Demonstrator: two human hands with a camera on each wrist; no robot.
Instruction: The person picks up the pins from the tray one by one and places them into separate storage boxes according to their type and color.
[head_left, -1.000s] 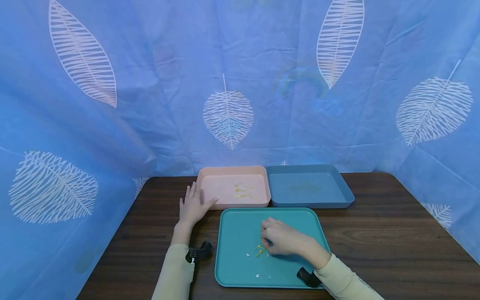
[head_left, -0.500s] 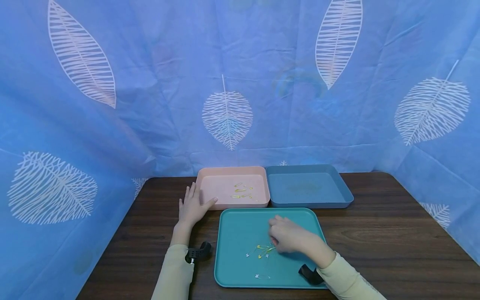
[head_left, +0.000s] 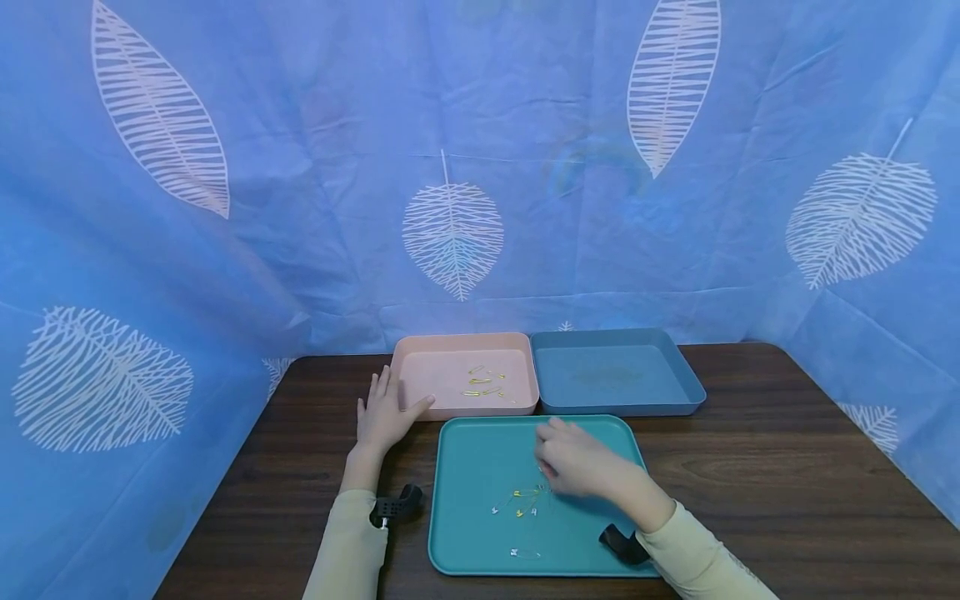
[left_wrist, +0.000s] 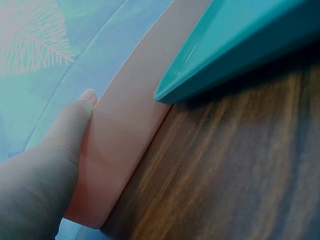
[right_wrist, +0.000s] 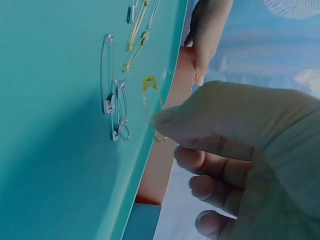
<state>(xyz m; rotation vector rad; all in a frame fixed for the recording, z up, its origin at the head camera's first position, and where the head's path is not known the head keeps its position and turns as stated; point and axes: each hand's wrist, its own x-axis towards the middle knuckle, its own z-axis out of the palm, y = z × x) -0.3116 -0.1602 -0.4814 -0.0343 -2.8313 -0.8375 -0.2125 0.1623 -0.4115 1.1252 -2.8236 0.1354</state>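
Over one teal tray (head_left: 465,467), one gold safety pin (right_wrist: 149,81) was pinched by the right hand (head_left: 579,461), two more gold pins (right_wrist: 135,52) lay below, the left hand (head_left: 384,418), thumb spread apart, touched one pink tray (head_left: 435,375), one blue tray (head_left: 615,375) adjoined.

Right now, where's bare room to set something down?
Bare: blue tray; table right of it, beyond the right sleeve; teal tray, left strip. Crowded: teal tray's middle, with loose pins and the right hand pinching a gold pin; pink tray, right half, with more gold pins; left end, where the left hand rests.
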